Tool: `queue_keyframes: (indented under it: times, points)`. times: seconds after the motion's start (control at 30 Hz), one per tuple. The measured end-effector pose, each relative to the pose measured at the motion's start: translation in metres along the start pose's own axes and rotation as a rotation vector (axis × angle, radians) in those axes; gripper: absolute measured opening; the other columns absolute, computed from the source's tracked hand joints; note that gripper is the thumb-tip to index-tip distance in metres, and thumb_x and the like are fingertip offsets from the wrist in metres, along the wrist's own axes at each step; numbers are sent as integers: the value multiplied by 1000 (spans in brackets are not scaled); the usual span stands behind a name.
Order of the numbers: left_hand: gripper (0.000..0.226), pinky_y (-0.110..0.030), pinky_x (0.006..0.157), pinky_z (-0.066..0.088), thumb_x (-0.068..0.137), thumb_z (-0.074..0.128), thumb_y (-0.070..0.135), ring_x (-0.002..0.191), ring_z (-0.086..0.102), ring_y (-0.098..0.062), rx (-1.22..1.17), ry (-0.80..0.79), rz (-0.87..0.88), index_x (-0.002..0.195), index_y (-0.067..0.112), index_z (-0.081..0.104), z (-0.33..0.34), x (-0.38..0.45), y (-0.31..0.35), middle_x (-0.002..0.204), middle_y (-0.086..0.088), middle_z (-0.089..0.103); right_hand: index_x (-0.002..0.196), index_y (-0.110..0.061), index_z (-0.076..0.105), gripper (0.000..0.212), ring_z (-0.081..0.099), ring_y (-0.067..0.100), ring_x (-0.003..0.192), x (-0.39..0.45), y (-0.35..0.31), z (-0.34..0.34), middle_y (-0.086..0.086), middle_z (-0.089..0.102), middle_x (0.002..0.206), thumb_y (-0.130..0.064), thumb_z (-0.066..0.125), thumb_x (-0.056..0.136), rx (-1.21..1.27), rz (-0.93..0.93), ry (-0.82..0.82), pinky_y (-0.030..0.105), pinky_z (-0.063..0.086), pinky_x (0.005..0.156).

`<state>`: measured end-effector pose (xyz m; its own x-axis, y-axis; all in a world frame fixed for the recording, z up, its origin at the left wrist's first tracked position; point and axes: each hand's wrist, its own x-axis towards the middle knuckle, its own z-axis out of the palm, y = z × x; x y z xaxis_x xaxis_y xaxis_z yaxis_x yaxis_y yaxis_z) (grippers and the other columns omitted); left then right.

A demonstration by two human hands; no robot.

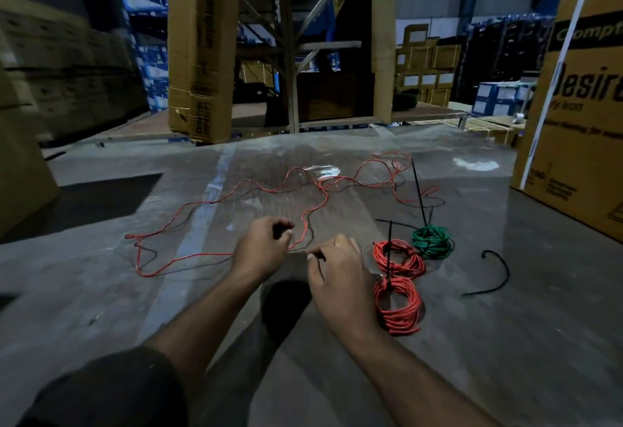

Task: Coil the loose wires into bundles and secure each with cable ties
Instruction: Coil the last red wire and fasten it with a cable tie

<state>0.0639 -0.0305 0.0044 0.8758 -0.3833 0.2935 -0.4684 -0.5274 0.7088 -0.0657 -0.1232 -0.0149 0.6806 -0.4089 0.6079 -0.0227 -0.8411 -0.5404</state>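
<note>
Both hands are working one end of the long loose red wire (236, 190): the right hand (337, 274) pinches it between thumb and fingers while the left hand (263, 247), just beside it, curls round a first small loop. This looks like the start of the last coil; the next move calls for drawing slack in evenly, turn on turn. Right of the hands lie two tied red wire bundles (397, 305) and one green wire bundle (433, 241), a spare black cable tie (492, 274) beside them, and beyond, the thin, kinked wire sprawls over the grey concrete floor (505, 359).

My forearms are bare to the elbow; a dark short sleeve (111, 389) covers my left upper arm. No gloves, rings or watch.
</note>
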Motion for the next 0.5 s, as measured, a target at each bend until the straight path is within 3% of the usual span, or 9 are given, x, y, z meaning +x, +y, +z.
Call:
queue_keyframes:
  times: [0.1, 0.27, 0.37, 0.5]
  points:
    - [10, -31, 80, 54, 91, 66, 33, 94, 70, -18, 127, -120, 0, 88, 25, 70, 29, 21, 2, 91, 3, 73, 91, -15, 68, 9, 51, 20, 97, 2, 2, -2, 1, 56, 91, -21, 61, 91, -29, 15, 53, 33, 44, 81]
    - [31, -32, 86, 50, 84, 71, 38, 106, 64, -22, 303, -53, -58, 111, 22, 69, 40, 29, -6, 112, 1, 68, 86, -16, 67, 8, 51, 20, 95, 8, 5, -3, 0, 56, 90, -20, 61, 90, -21, 8, 98, 32, 42, 80]
    - [17, -32, 78, 55, 88, 67, 33, 92, 69, -22, 251, -79, -109, 102, 27, 73, 23, 27, -15, 98, 1, 74, 87, -15, 66, 12, 50, 19, 97, 8, 4, -1, 0, 56, 91, -22, 58, 91, -33, -20, 57, 33, 43, 81]
    - [21, -27, 62, 48, 100, 56, 28, 72, 62, -9, 179, 27, -37, 114, 25, 71, -40, 5, -19, 80, 8, 68, 98, -16, 68, 11, 54, 18, 100, 9, 5, -3, -2, 60, 99, -19, 59, 92, 52, 32, 53, 34, 47, 83]
